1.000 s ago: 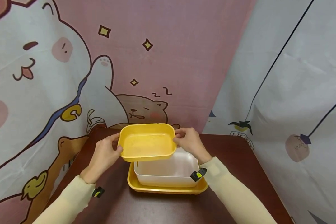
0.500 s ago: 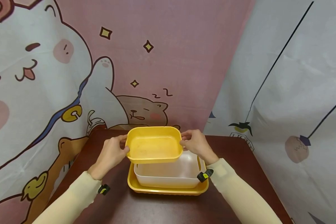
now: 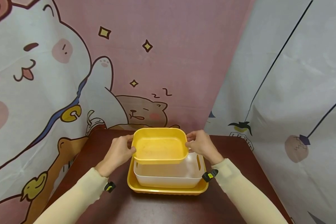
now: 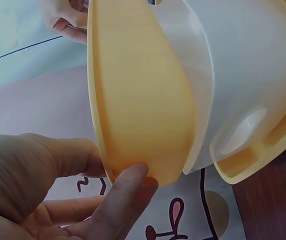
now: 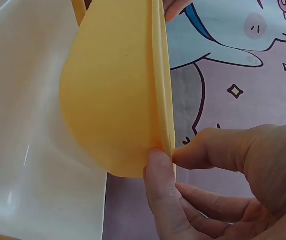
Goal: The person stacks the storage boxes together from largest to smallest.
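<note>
Between my hands hangs a small yellow plastic tray (image 3: 160, 146), raised above a white bin and overlapping its back part in the head view. My left hand (image 3: 119, 154) pinches the tray's left end, thumb at the rim and fingers against the outer wall. At the opposite end my right hand (image 3: 203, 144) pinches the rim the same way, as the right wrist view shows its thumb and fingers (image 5: 160, 175) on either side. The white bin (image 3: 168, 182) has slot handles in its ends and stands inside a larger yellow tray (image 3: 168, 190) on the table.
The dark red-brown table (image 3: 109, 205) reaches back to a pink cloth (image 3: 179, 62) printed with cartoon animals. A whitish cloth (image 3: 296, 77) hangs along the right side. Each wrist wears a dark strap with a small yellow-marked device.
Both hands have carried the small yellow tray to the right, and it now sits more centrally over the white bin. The bin and larger tray have stayed in place.
</note>
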The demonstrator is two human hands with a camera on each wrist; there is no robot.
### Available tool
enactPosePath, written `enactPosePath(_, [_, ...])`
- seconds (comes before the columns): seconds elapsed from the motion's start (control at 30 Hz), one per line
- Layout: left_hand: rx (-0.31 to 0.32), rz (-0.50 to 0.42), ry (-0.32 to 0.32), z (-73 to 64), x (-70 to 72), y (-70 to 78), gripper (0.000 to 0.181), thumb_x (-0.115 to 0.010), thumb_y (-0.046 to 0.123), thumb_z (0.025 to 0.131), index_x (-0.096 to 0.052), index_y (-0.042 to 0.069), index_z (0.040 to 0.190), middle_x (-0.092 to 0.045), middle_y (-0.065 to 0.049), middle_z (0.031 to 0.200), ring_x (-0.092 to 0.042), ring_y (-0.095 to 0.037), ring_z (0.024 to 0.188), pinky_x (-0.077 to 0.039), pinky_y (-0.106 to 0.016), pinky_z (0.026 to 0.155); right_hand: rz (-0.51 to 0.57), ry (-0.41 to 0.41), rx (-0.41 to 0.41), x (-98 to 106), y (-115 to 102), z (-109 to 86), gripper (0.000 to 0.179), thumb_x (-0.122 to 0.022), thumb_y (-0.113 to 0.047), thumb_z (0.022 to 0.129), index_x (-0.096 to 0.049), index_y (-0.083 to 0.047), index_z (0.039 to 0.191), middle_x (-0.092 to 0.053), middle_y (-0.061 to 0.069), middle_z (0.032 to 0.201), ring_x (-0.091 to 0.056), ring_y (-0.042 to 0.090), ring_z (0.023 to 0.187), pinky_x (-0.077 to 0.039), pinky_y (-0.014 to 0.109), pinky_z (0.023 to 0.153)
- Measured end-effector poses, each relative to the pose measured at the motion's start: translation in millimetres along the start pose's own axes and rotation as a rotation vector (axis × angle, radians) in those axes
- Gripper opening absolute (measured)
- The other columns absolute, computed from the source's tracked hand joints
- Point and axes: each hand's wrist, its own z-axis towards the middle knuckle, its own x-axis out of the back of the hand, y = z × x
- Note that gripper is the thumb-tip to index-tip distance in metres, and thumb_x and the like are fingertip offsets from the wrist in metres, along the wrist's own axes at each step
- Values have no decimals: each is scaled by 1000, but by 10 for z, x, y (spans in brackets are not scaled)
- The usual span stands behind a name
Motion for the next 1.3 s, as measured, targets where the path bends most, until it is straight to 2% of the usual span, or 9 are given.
enactPosePath(0.1, [-12,-1,-19,18,-24,26,59,-78,1,102,-64,-10,159,-80,-32,141,-72,-22,78,-64,-28,67,-18,-1,-7,25,28,-2,40,-83,-6,103,-78,5,141,-82,24,130,-88,26,93,-74,37,79])
enactPosePath(0.27, [-30,-4,-44,55,-48,71,59,-79,0,103,-64,-11,159,-79,-32,143,-71,-19,73,-68,-30,72,-33,-1,-15,55,73,9,40,-83,-5,103,-77,6,140,-82,25,129,-88,28,95,-74,39,80])
enactPosePath(0.43, [-27,-10,-82,91,-85,97,60,-78,-2,103,-61,-13,159,-77,-35,144,-67,-18,63,-66,-28,67,-44,-4,-37,62,114,7,40,-84,-4,102,-76,7,140,-81,25,128,-87,28,95,-74,38,79])
enactPosePath(0.6, [-13,5,-109,116,-122,117,59,-78,-3,103,-61,-15,158,-78,-35,140,-68,-17,65,-65,-26,66,-56,-15,-48,73,146,-8,42,-84,-4,102,-74,9,141,-81,25,127,-87,26,92,-74,41,81])
enactPosePath(0.83, [-8,17,-140,145,-200,116,56,-76,-7,101,-63,-17,155,-77,-37,142,-81,-24,87,-70,-31,73,-86,-25,-54,64,181,9,43,-83,-3,102,-73,11,142,-81,26,125,-86,25,88,-74,45,84])
enactPosePath(0.97, [-7,30,-145,169,-248,111,45,-76,-9,99,-71,-16,143,-82,-27,115,-72,-19,74,-62,-26,63,-114,-34,-60,44,195,26,46,-84,-3,102,-72,12,144,-81,26,126,-86,27,91,-74,45,84])
enactPosePath(1.07, [1,41,-152,182,-276,114,27,-76,-9,98,-76,-12,125,-69,-15,88,-61,-18,64,-52,-24,58,-139,-39,-60,33,198,32,47,-85,-3,102,-72,12,144,-80,27,127,-86,28,92,-74,42,81])
enactPosePath(1.17, [-2,50,-162,188,-300,115,14,-76,-9,98,-75,-8,112,-56,-8,79,-57,-18,62,-50,-23,58,-166,-41,-56,29,201,35,46,-86,-4,101,-72,12,143,-80,26,126,-86,28,91,-74,37,77])
enactPosePath(1.3, [-13,62,-176,203,-322,120,12,-77,-9,98,-75,-8,110,-53,-5,77,-56,-17,62,-50,-23,57,-186,-47,-63,23,221,54,44,-86,-5,101,-74,11,141,-80,25,124,-86,27,89,-74,38,78])
